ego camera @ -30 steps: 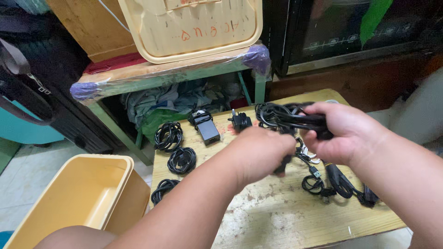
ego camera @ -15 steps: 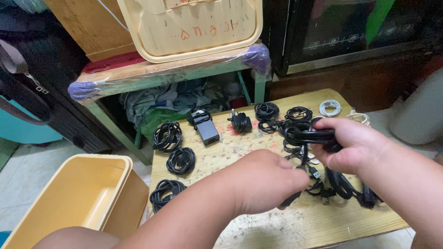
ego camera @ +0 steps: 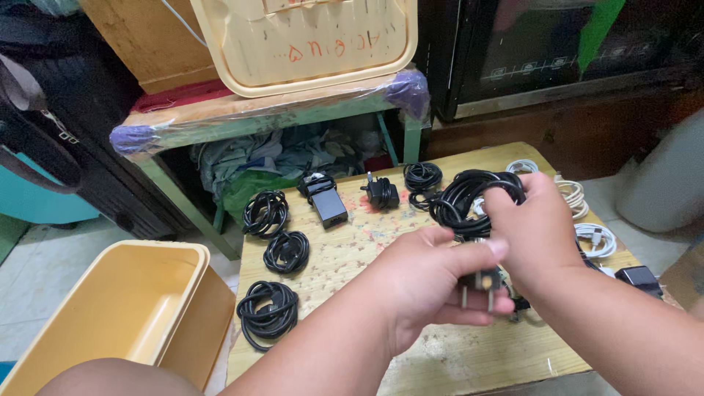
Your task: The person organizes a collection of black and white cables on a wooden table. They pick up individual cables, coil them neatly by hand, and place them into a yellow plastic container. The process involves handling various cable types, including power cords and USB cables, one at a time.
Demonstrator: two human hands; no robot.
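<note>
My right hand [ego camera: 539, 235] grips a coiled black power cable [ego camera: 469, 196] above the low wooden table [ego camera: 440, 359]. My left hand [ego camera: 429, 286] pinches that cable's black plug [ego camera: 478, 282], whose two metal pins point down. Three coiled black cables [ego camera: 268, 312] lie in a column on the table's left side. At the table's far edge sit a black power adapter [ego camera: 326, 202], a black plug charger [ego camera: 381, 194] and another black coil [ego camera: 422, 177]. White cables [ego camera: 594, 238] lie at the right, partly hidden by my right arm.
A yellow plastic bin [ego camera: 117, 315] stands on the floor left of the table. Behind the table a green-legged bench [ego camera: 257, 114] carries a yellow lid, with cloth bundled underneath. A dark cabinet [ego camera: 557, 59] is at the back right. A small black adapter [ego camera: 639, 279] lies by my right forearm.
Both hands lifted the coiled black cable up from the table's right side toward the middle. My left hand moved onto the plug, which now shows between its fingers.
</note>
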